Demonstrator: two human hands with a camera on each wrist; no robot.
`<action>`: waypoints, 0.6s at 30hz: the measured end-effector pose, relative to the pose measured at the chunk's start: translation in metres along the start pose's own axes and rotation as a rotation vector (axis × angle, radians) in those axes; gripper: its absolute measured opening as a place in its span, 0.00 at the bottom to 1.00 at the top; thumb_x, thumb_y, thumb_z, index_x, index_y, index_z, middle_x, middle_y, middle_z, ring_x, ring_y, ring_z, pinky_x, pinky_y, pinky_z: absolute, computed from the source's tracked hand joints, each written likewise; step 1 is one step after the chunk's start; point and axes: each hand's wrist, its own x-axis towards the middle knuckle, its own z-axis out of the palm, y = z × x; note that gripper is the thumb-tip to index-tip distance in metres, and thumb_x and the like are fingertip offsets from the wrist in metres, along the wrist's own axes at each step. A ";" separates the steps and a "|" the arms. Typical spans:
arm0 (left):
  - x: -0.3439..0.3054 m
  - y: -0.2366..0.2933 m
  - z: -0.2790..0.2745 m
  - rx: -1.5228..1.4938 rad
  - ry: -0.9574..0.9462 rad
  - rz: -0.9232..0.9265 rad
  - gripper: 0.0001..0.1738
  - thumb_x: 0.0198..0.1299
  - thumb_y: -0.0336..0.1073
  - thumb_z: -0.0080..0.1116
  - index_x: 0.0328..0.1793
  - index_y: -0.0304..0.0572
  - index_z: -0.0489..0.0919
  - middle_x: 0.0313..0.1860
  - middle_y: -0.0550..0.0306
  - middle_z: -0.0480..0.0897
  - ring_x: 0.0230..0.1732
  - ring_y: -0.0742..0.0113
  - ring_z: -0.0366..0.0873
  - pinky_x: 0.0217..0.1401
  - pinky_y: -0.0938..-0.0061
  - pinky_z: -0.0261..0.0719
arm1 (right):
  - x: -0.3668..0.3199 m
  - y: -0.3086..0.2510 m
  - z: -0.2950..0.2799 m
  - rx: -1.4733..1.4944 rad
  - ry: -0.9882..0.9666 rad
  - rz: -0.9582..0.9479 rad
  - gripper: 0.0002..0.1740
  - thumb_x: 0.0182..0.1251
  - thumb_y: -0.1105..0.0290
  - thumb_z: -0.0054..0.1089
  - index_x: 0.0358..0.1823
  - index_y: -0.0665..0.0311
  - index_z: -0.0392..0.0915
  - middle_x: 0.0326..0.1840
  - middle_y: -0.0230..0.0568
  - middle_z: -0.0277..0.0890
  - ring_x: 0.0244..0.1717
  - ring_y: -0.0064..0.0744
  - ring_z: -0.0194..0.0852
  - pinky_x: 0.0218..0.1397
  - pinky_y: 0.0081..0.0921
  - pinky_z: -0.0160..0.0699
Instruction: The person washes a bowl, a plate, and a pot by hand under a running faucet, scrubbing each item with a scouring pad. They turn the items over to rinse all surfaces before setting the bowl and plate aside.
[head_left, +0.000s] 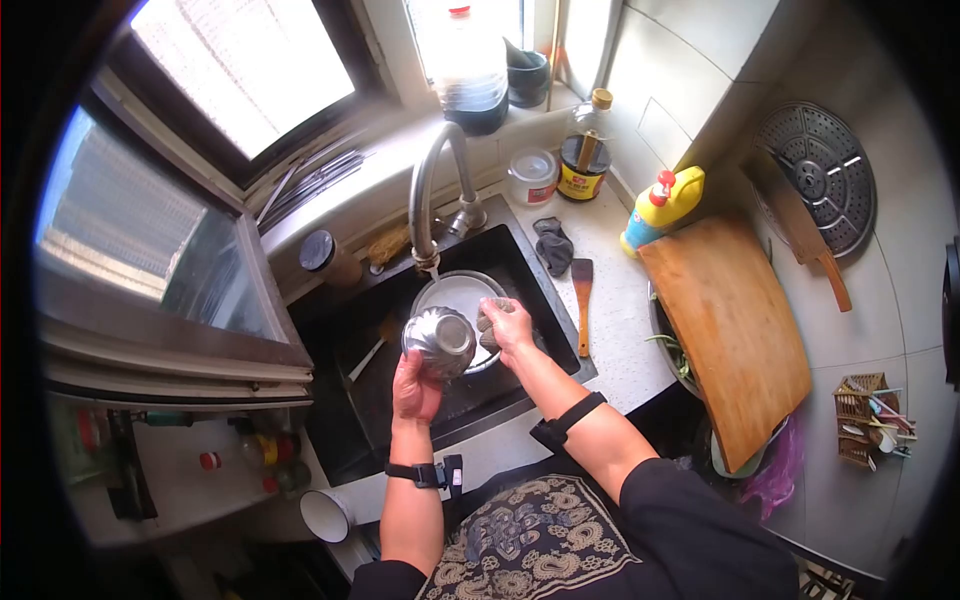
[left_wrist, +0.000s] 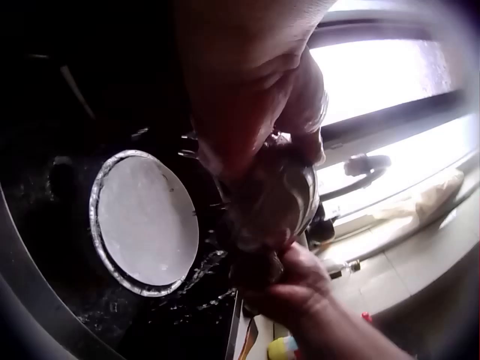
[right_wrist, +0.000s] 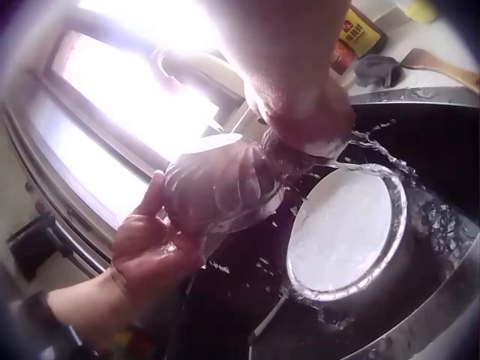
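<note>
Looking at a wash-up that seems about midway to me. The big one is the black rectangular sink (head_left: 345, 330), and the curved silver metal tap (head_left: 421, 200) arches over it. Under that sits a round, metal-rimmed basin with something whitish inside (right_wrist: 399, 214), and I can't tell whether that's cloudy water or just a pale bottom.

The hands are close together above it, each on its own thing. The left hand (head_left: 415, 388) has its fingers round the shiny silver metal bowl with swirled, fluted sides (head_left: 438, 340). So the bowl is up over the sink, tilted, with its base toward the person. The right hand (head_left: 510, 328) grips what looks like a grey-brown scrubbing pad (right_wrist: 289, 159) right beside the bowl; can't swear it's touching.

Down in the sink there's also a thin, light-handled utensil (head_left: 366, 362). Smallest of all, droplets fly around the pad and basin, so rinsing or scrubbing is well underway, I'd say. Left to do, by my guess: finish the bowl and put it aside, then maybe the basin and utensil. Can't judge how clean anything is, sorry.
</note>
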 end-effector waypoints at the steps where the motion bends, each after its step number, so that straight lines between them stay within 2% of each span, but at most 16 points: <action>1: 0.001 -0.001 0.000 0.063 -0.003 -0.016 0.26 0.66 0.44 0.57 0.67 0.41 0.69 0.59 0.55 0.79 0.58 0.63 0.78 0.62 0.67 0.76 | 0.001 -0.003 -0.001 -0.050 -0.010 -0.044 0.20 0.61 0.60 0.70 0.46 0.66 0.78 0.38 0.36 0.81 0.39 0.26 0.79 0.44 0.26 0.78; 3: 0.004 -0.005 -0.001 0.181 -0.015 -0.050 0.26 0.63 0.36 0.63 0.65 0.39 0.69 0.57 0.56 0.79 0.58 0.64 0.77 0.64 0.66 0.73 | 0.004 0.003 0.008 -0.312 -0.061 -0.253 0.18 0.61 0.58 0.69 0.42 0.66 0.81 0.38 0.38 0.83 0.39 0.28 0.80 0.44 0.28 0.78; 4: 0.008 -0.007 0.003 0.246 -0.025 -0.043 0.25 0.62 0.31 0.63 0.64 0.38 0.69 0.55 0.56 0.80 0.57 0.66 0.77 0.63 0.68 0.74 | -0.007 -0.007 0.013 -0.315 -0.111 -0.349 0.19 0.59 0.55 0.68 0.38 0.66 0.82 0.38 0.46 0.82 0.41 0.43 0.81 0.48 0.34 0.78; 5: 0.013 -0.008 0.003 0.307 -0.015 -0.047 0.23 0.63 0.32 0.62 0.63 0.39 0.70 0.55 0.57 0.80 0.56 0.67 0.78 0.61 0.70 0.75 | -0.010 -0.008 0.017 -0.391 -0.107 -0.470 0.17 0.60 0.55 0.67 0.39 0.63 0.82 0.40 0.48 0.81 0.44 0.49 0.79 0.51 0.38 0.76; 6: 0.018 -0.008 0.002 0.368 -0.003 -0.046 0.21 0.64 0.32 0.61 0.61 0.40 0.71 0.54 0.57 0.80 0.55 0.68 0.78 0.60 0.71 0.75 | -0.014 -0.007 0.019 -0.456 -0.157 -0.663 0.15 0.59 0.57 0.66 0.38 0.61 0.83 0.41 0.49 0.79 0.46 0.51 0.76 0.52 0.39 0.74; 7: 0.021 -0.008 0.000 0.431 0.014 -0.044 0.19 0.64 0.33 0.60 0.60 0.41 0.71 0.54 0.58 0.80 0.54 0.69 0.78 0.58 0.72 0.76 | -0.028 -0.020 0.019 -0.647 -0.265 -0.844 0.12 0.60 0.60 0.65 0.36 0.61 0.82 0.40 0.50 0.78 0.46 0.52 0.76 0.53 0.39 0.73; 8: 0.023 -0.013 -0.003 0.483 -0.002 -0.044 0.15 0.65 0.30 0.58 0.57 0.41 0.72 0.53 0.59 0.80 0.53 0.71 0.78 0.56 0.76 0.76 | -0.040 -0.025 0.018 -0.700 -0.355 -0.961 0.11 0.60 0.60 0.65 0.36 0.61 0.82 0.40 0.49 0.78 0.47 0.52 0.76 0.54 0.39 0.73; 9: 0.025 -0.019 -0.012 0.523 -0.004 -0.063 0.16 0.65 0.30 0.57 0.57 0.40 0.72 0.53 0.59 0.80 0.52 0.71 0.78 0.56 0.76 0.76 | -0.046 -0.027 0.017 -0.755 -0.446 -1.078 0.11 0.60 0.61 0.65 0.36 0.60 0.81 0.40 0.48 0.78 0.48 0.51 0.75 0.54 0.39 0.72; 10: 0.026 -0.026 -0.022 0.563 -0.010 -0.085 0.16 0.64 0.29 0.57 0.58 0.39 0.72 0.52 0.59 0.80 0.52 0.72 0.78 0.56 0.76 0.75 | -0.039 -0.026 0.013 -0.758 -0.437 -1.026 0.11 0.60 0.61 0.64 0.37 0.60 0.81 0.39 0.48 0.78 0.46 0.51 0.75 0.54 0.39 0.73; 12: 0.018 -0.032 -0.009 0.566 0.028 -0.144 0.19 0.63 0.28 0.58 0.60 0.36 0.72 0.52 0.59 0.80 0.51 0.72 0.78 0.55 0.75 0.75 | -0.017 -0.022 -0.002 -0.765 -0.404 -0.923 0.13 0.60 0.60 0.64 0.39 0.61 0.80 0.39 0.48 0.78 0.43 0.52 0.75 0.53 0.39 0.74; 13: 0.014 -0.036 -0.017 0.547 0.037 -0.135 0.20 0.63 0.26 0.57 0.62 0.34 0.70 0.53 0.56 0.79 0.52 0.69 0.78 0.57 0.73 0.75 | -0.010 -0.029 -0.012 -0.643 -0.271 -0.697 0.10 0.63 0.62 0.63 0.37 0.61 0.80 0.35 0.43 0.77 0.38 0.45 0.78 0.47 0.37 0.77; 15: 0.005 -0.034 -0.016 0.429 0.026 -0.097 0.20 0.63 0.27 0.58 0.61 0.34 0.71 0.52 0.56 0.80 0.50 0.68 0.79 0.55 0.73 0.76 | 0.037 -0.026 -0.043 -0.315 -0.068 -0.471 0.09 0.67 0.63 0.61 0.39 0.60 0.78 0.37 0.36 0.78 0.35 0.33 0.79 0.42 0.33 0.79; 17: 0.001 -0.029 -0.025 0.399 0.055 -0.081 0.19 0.63 0.28 0.59 0.59 0.35 0.72 0.50 0.55 0.81 0.48 0.67 0.81 0.54 0.73 0.77 | 0.038 -0.081 -0.076 0.017 0.136 -0.245 0.13 0.66 0.61 0.61 0.43 0.62 0.77 0.36 0.33 0.77 0.39 0.24 0.75 0.46 0.27 0.76; 18: 0.002 -0.028 -0.035 0.402 0.064 -0.064 0.18 0.63 0.28 0.60 0.58 0.37 0.72 0.48 0.56 0.82 0.47 0.68 0.81 0.53 0.72 0.78 | 0.048 -0.099 -0.095 0.146 0.174 -0.294 0.13 0.66 0.61 0.61 0.44 0.61 0.75 0.36 0.31 0.77 0.39 0.23 0.74 0.46 0.26 0.76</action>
